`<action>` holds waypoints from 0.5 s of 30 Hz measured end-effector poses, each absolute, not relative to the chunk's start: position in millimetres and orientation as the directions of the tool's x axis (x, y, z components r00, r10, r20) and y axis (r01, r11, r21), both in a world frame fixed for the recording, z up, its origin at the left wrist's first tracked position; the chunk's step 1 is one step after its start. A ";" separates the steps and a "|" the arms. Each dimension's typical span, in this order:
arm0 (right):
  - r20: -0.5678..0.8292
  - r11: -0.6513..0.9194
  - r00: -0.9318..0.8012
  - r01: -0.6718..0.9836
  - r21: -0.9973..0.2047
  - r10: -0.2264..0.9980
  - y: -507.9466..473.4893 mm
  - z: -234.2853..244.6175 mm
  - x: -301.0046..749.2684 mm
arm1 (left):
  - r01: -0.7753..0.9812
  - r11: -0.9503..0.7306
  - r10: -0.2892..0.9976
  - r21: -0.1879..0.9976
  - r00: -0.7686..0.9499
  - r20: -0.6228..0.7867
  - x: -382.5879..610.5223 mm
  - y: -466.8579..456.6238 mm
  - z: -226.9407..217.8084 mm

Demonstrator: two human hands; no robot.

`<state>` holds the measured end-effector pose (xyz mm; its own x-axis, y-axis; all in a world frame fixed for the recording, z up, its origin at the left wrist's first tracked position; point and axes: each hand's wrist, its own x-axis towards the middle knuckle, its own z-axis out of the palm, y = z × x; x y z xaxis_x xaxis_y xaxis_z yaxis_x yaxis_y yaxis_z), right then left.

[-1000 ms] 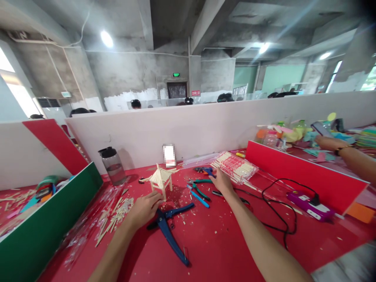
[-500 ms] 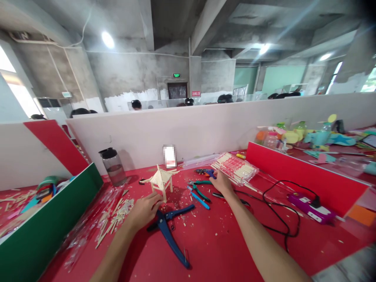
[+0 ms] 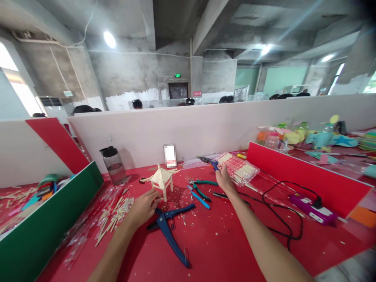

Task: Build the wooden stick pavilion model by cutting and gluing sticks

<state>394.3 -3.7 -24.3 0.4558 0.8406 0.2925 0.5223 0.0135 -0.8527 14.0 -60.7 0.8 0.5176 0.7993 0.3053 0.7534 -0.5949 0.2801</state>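
Bench, lower centre: smooth, slight sheen. Hut model, mid-frame: pale matt wood sticks. Large cutter below it: smooth finish, plastic or painted metal, can't tell. Stick pack, right of centre: glossy clear plastic film. Power strip, lower right: smooth plastic. Back wall, upper centre: rough, matt, concrete-looking.

Red tabletop: stick hut, blue cutter, probably wood crumbs.

black-lidded bottle, purple power strip, green lit sign
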 end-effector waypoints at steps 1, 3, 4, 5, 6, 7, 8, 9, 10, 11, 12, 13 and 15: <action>0.313 0.059 0.449 0.494 -0.867 0.837 -3.7 -20.9 392.3 | 0.749 -0.599 0.796 0.283 0.519 0.311 13.9 -60.3 0.5; 0.347 0.164 0.419 0.413 -0.896 0.839 -5.7 -12.9 385.7 | 0.736 -0.608 0.790 0.298 0.520 0.327 14.0 -60.3 0.5; 0.366 0.221 0.399 0.364 -0.905 0.841 -8.0 -8.6 381.2 | 0.729 -0.611 0.787 0.310 0.517 0.336 14.1 -60.5 0.6; 0.394 0.328 0.361 0.231 -0.916 0.845 -11.3 -4.1 376.1 | 0.722 -0.611 0.787 0.324 0.512 0.345 14.2 -60.7 0.8; 0.409 0.392 0.296 0.117 -0.912 0.863 -15.5 0.2 370.5 | 0.716 -0.610 0.788 0.340 0.504 0.352 14.4 -60.8 0.8; 0.410 0.410 0.238 0.053 -0.911 0.880 -20.4 4.3 364.7 | 0.711 -0.606 0.791 0.356 0.496 0.357 14.7 -60.7 0.6; 0.399 0.401 0.169 0.025 -0.916 0.901 -25.8 7.8 358.9 | 0.706 -0.602 0.795 0.373 0.488 0.359 15.1 -60.5 0.3; 0.376 0.377 0.112 0.015 -0.926 0.920 -31.2 10.6 353.2 | 0.697 -0.599 0.798 0.393 0.483 0.361 15.7 -60.2 -0.1; 0.357 0.356 0.073 0.019 -0.934 0.931 -36.4 12.7 347.7 | 0.683 -0.600 0.799 0.417 0.479 0.365 16.5 -59.8 -0.5; 0.343 0.343 0.048 0.010 -0.939 0.938 -41.1 13.9 342.5 | 0.663 -0.603 0.797 0.445 0.477 0.370 17.6 -59.5 -0.7; 0.333 0.334 0.011 -0.005 -0.943 0.943 -45.2 14.3 337.5 | 0.640 -0.606 0.796 0.473 0.476 0.375 19.0 -59.4 -0.8; 0.325 0.325 -0.029 -0.015 -0.946 0.945 -48.5 14.0 332.8 | 0.619 -0.605 0.796 0.501 0.473 0.377 20.7 -59.6 -0.6; 0.300 0.301 -0.108 -0.004 -0.953 0.948 -53.1 11.8 324.1 | 0.593 -0.594 0.804 0.544 0.465 0.371 24.4 -60.6 0.4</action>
<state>324.1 -53.1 11.8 -0.1077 0.9478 0.3001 -0.0041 0.3014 -0.9535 24.4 -60.6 0.4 0.4647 0.8039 0.3712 0.5927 -0.5938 0.5441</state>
